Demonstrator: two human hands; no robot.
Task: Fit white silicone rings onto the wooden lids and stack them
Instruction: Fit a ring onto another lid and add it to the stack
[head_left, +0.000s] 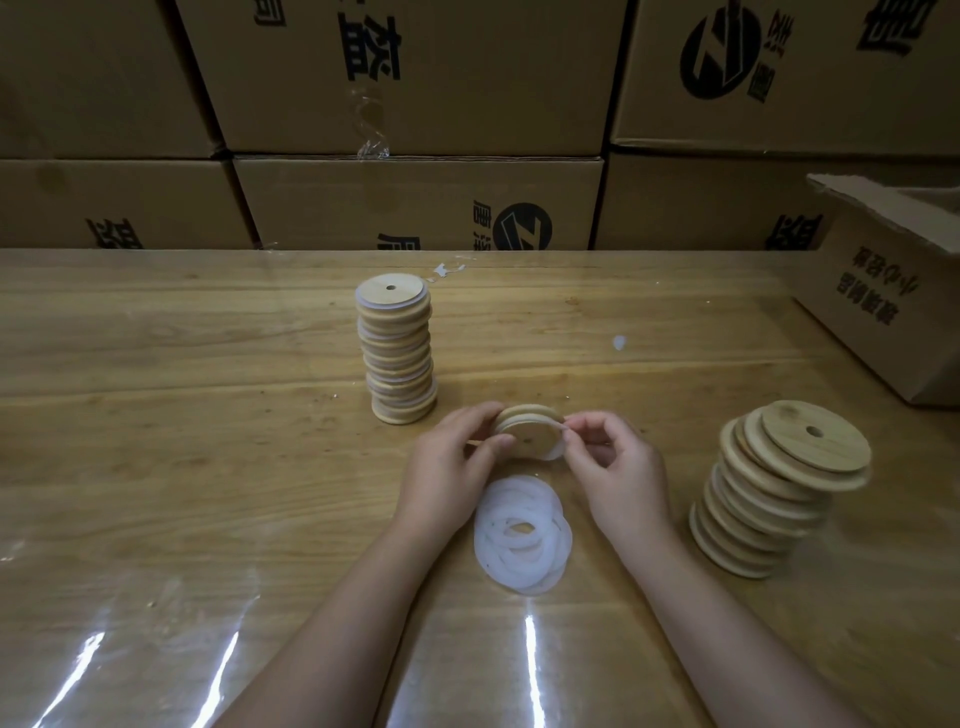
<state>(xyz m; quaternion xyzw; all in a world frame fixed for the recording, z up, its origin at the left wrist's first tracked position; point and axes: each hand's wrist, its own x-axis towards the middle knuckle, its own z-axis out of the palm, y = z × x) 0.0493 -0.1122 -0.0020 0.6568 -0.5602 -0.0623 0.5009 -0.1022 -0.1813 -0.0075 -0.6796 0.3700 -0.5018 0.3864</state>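
A round wooden lid (530, 428) is held tilted above the table between both hands. My left hand (449, 467) grips its left edge. My right hand (618, 467) pinches a white silicone ring (555, 451) at the lid's right edge, the ring partly around the lid. A heap of loose white rings (522, 535) lies on the table just below the hands. To the left stands a tall stack of lids with white rings on them (397, 353). At the right leans a stack of bare wooden lids (774, 493), each with a small hole.
The wooden table (208, 415) is covered with a shiny clear sheet. Cardboard boxes (415, 202) form a wall along its far edge. An open cardboard box (893, 291) sits at the right rear corner. A small white scrap (619, 342) lies mid-table.
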